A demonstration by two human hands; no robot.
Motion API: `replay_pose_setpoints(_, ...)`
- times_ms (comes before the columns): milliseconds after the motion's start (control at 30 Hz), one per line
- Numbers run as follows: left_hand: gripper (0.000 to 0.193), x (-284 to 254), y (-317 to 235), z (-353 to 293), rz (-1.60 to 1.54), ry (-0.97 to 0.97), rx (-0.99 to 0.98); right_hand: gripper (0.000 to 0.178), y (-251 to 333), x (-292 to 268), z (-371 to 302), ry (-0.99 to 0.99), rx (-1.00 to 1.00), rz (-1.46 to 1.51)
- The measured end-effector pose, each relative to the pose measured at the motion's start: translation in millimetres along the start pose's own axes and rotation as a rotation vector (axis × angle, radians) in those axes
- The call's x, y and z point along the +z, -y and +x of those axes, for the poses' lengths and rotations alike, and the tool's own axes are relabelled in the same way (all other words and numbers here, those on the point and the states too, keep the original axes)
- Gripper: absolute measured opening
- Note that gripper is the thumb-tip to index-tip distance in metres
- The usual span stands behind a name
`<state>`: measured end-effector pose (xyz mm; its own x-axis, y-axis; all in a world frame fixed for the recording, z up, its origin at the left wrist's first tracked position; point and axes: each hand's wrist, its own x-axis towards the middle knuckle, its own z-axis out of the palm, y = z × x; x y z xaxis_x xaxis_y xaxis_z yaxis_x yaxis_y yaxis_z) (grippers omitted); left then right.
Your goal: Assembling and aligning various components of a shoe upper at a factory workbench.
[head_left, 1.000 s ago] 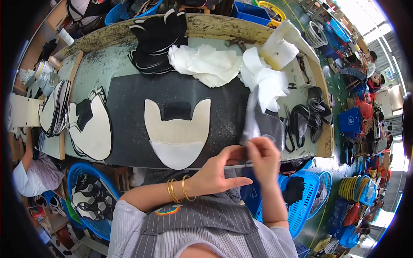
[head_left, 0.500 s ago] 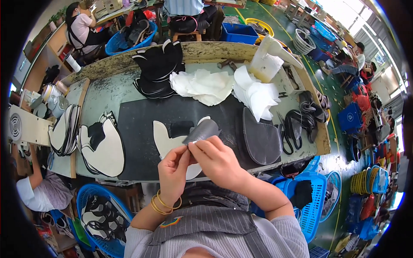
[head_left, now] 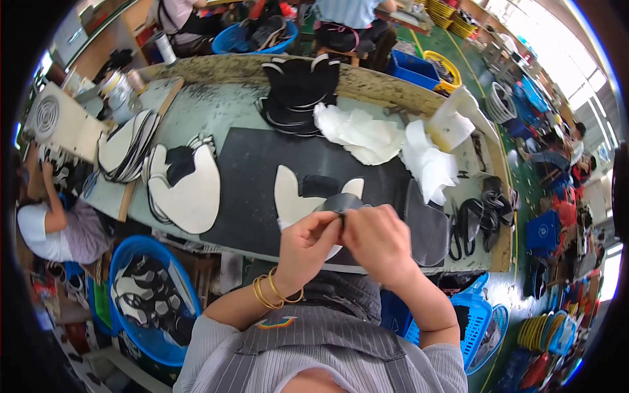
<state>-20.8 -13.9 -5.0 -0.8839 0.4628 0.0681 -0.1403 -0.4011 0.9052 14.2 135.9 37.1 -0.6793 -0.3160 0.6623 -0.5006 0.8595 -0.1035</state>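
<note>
A small dark grey flexible piece (head_left: 342, 202) is pinched between my two hands, with its curved upper part showing above the fingers. My left hand (head_left: 308, 243) grips its near edge with thumb and fingertips. My right hand (head_left: 381, 239), slightly smeared by motion, is closed on the same edge right beside it. Beneath them, a cream shoe upper (head_left: 291, 198) with a black middle part lies on the black mat (head_left: 246, 177), partly hidden by my hands. To the right rests a dark grey rounded sheet (head_left: 427, 226).
Stacked cream uppers (head_left: 187, 200) lie at left, black pieces (head_left: 298, 95) at the back. Thin white sheets (head_left: 362, 136) sit before a white block-like container (head_left: 452, 121). Black-handled scissors (head_left: 466, 229) lie at right. Blue baskets (head_left: 118, 262) flank me; a co-worker (head_left: 56, 226) sits left.
My view has turned, so the bench appears shifted and tilted. The grey piece now shows less of its face between my hands. My right hand's fingers have curled in more.
</note>
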Motion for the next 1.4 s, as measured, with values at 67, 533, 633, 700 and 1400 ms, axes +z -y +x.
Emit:
replay_pose_setpoints(67,0.017,-2,-1,-3,-0.068,-0.012,-0.063,0.015,7,0,0,-0.177,0.401,0.188)
replay_pose_setpoints(533,0.023,6,-1,-6,0.641,-0.120,0.421,0.002,24,8,-9,-0.130,0.809,0.757)
replay_pose_setpoints(633,0.020,0,7,-8,0.778,-0.030,0.614,0.010,-8,-1,-22,-0.168,1.043,0.800)
replay_pose_setpoints(700,0.017,11,6,-12,0.484,-0.063,0.263,0.009,4,13,-22,-0.151,1.011,0.560)
replay_pose_setpoints(1400,0.017,28,-33,11,1.231,0.616,0.682,0.053,51,-44,-168,-0.003,1.362,1.452)
